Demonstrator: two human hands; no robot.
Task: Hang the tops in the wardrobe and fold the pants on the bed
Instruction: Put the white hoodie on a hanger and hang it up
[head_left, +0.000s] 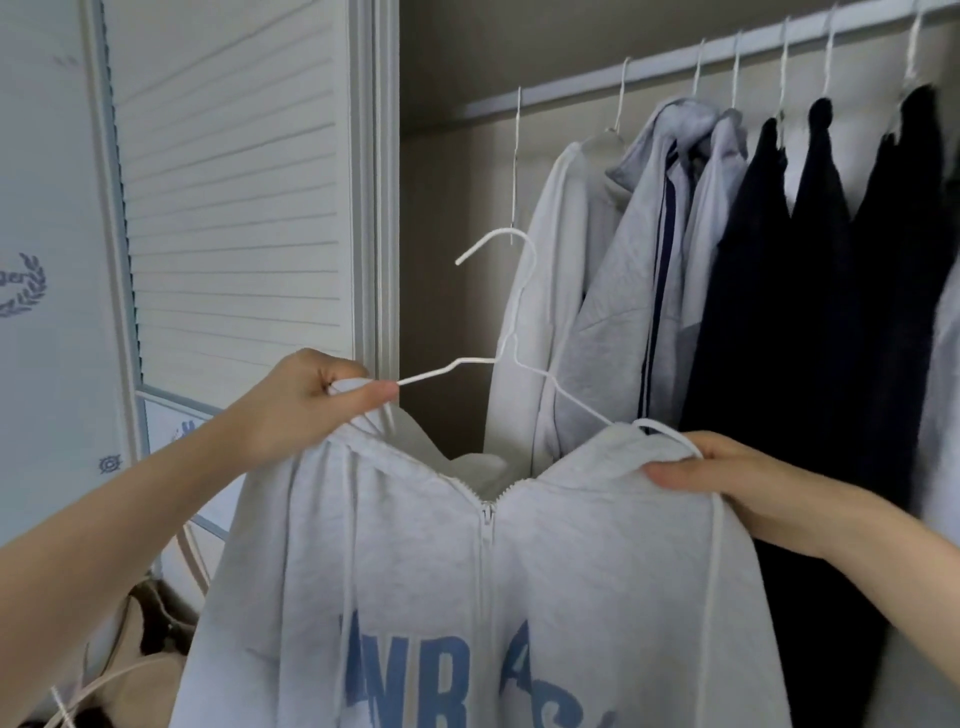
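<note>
Both hands, left hand (306, 400) and right hand (727, 478), pinch hoodie (467, 571) shoulders over wire hanger (511, 332); soft, floppy, light—grip hook next.

I see a wardrobe rail (675, 60) running up toward the far right. White wire hangers hook over it. From left to right hang an empty hanger (517, 156), a white hoodie (540, 291), light grey tops (649, 260) and several dark garments (810, 291), pressed close together, side by side.
</note>
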